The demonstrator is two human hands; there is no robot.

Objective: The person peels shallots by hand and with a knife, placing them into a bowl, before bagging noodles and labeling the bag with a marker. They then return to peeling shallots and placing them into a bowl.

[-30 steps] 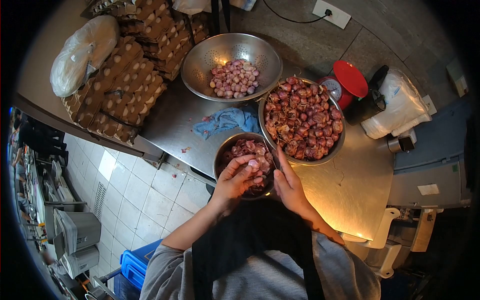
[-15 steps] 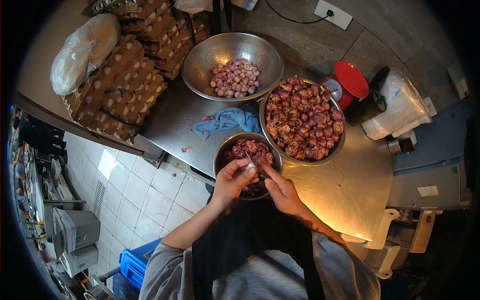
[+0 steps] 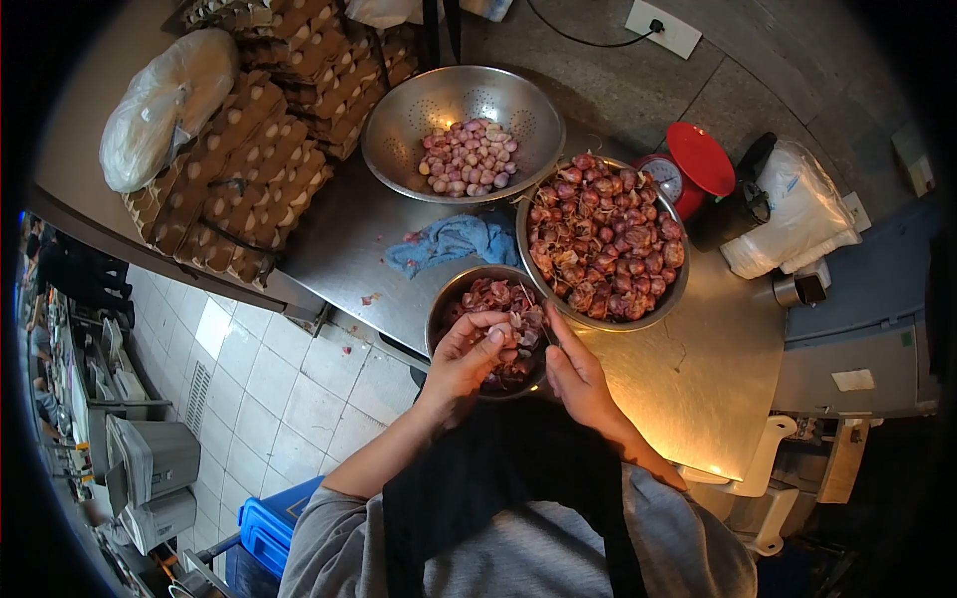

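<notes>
Over a steel bowl (image 3: 435, 317) of loose reddish shallot skins (image 3: 498, 294), both of my hands work close together. My left hand (image 3: 461, 361) pinches a small pale shallot (image 3: 500, 333), partly covered by the fingers. On the other side of the bowl, my right hand (image 3: 581, 379) is closed round a small knife, with its blade hardly visible from this angle. Just beyond, a large steel bowl (image 3: 679, 291) is heaped with unpeeled red shallots (image 3: 608, 239). A steel colander (image 3: 389, 130) holds peeled, pinkish shallots (image 3: 469, 157).
A crumpled blue cloth (image 3: 454, 242) lies on the steel table (image 3: 688, 399). Behind the large bowl stands a red scale (image 3: 698, 164), beside plastic bags (image 3: 797, 209). Stacked egg trays (image 3: 234, 179) rise at the left. A blue crate (image 3: 274, 523) is below.
My right hand has drawn slightly right, away from the left, and the knife blade has left the shallot. Loose skin shows between my hands. The left hand stays nearly in place.
</notes>
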